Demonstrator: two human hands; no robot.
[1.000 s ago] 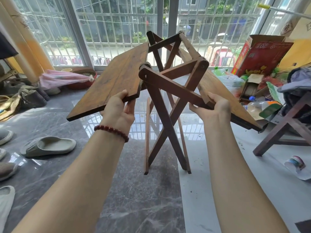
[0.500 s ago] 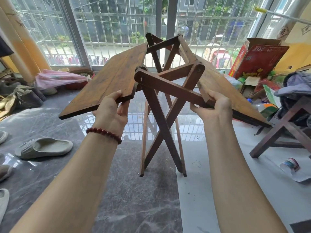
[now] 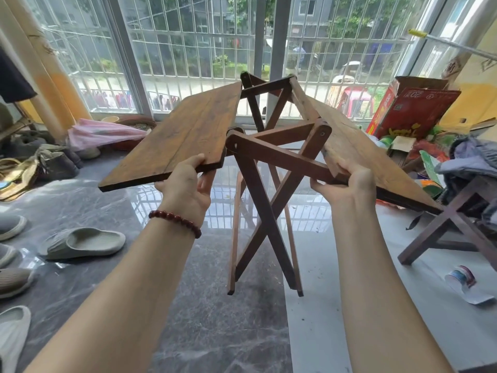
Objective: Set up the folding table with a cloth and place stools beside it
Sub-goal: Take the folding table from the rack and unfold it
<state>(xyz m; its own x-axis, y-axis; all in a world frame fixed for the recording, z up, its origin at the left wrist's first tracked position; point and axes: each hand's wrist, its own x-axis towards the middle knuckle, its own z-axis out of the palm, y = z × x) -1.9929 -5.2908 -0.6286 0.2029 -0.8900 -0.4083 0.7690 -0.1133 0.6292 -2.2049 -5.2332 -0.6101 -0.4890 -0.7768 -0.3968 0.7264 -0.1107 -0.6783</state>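
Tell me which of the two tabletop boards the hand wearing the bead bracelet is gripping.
The left board: the left hand grips its near edge, thumb on top. The right hand holds the right board instead.

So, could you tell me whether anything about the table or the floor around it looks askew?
The boards of the folding table slope outward like a roof instead of lying flat; the left hand grips the left board, the right hand the right board. A slipper lies loose at left.
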